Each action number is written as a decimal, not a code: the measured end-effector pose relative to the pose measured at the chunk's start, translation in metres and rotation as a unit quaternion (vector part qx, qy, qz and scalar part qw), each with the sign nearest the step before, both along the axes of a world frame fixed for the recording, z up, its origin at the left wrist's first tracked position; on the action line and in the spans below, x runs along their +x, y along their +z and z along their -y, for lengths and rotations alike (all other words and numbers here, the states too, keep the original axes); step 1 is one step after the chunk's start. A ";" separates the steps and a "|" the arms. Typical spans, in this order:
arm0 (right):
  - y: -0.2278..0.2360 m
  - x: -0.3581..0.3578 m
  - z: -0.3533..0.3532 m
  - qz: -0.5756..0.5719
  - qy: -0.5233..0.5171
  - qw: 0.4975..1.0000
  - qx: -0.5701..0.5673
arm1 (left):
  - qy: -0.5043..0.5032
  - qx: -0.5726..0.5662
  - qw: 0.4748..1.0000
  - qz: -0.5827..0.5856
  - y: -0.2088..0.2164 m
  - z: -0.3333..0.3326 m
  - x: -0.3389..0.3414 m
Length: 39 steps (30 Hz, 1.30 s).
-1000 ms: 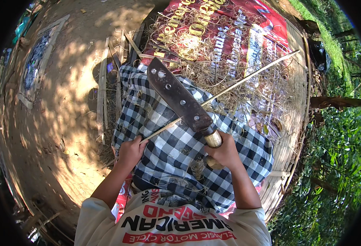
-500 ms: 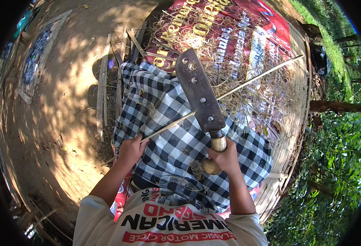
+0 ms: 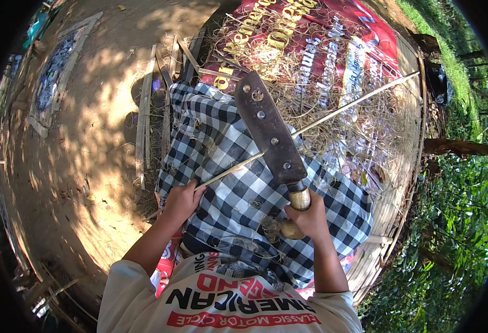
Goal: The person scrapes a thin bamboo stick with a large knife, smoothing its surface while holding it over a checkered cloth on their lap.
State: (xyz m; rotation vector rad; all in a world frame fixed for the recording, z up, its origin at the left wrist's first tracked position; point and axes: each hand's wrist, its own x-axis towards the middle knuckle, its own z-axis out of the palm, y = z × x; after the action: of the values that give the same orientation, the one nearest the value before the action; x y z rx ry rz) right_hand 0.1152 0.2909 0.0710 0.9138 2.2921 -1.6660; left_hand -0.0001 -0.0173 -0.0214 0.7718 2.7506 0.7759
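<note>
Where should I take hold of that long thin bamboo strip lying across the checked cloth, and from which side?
Take the bamboo strip at its near, lower end, where the left hand already pinches it, coming from the left. The cleaver in the right hand crosses its middle, and the far end runs out over the shavings, probably out of easy reach.

Woven bamboo platform [image 3: 391, 213] on bare dirt ground [image 3: 88, 139]; red printed banner [image 3: 321, 33] spread over it; curled bamboo shavings [image 3: 332, 111] strewn across banner; split strips [image 3: 144, 111] at left edge
</note>
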 end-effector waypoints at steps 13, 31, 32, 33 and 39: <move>-0.008 0.007 0.013 -0.001 0.007 1.000 -0.005 | -0.002 0.002 1.000 -0.008 -0.008 0.007 0.000; -0.006 0.010 -0.006 0.012 0.040 0.998 -0.048 | -0.004 -0.010 1.000 0.001 -0.006 0.006 0.001; -0.003 0.008 -0.013 0.001 0.007 0.997 -0.071 | -0.002 -0.012 1.000 0.003 -0.007 0.007 0.002; 0.008 0.005 -0.018 -0.001 -0.033 0.994 -0.103 | 0.000 -0.013 1.000 0.004 -0.008 0.009 0.003; -0.009 0.012 -0.003 -0.017 -0.049 0.994 -0.100 | 0.003 -0.021 1.000 -0.005 -0.008 0.003 0.001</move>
State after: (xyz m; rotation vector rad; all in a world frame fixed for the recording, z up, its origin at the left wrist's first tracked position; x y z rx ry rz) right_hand 0.1277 0.2936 0.0619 0.9750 2.0836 -1.9233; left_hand 0.0013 -0.0202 -0.0295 0.7606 2.7699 0.7156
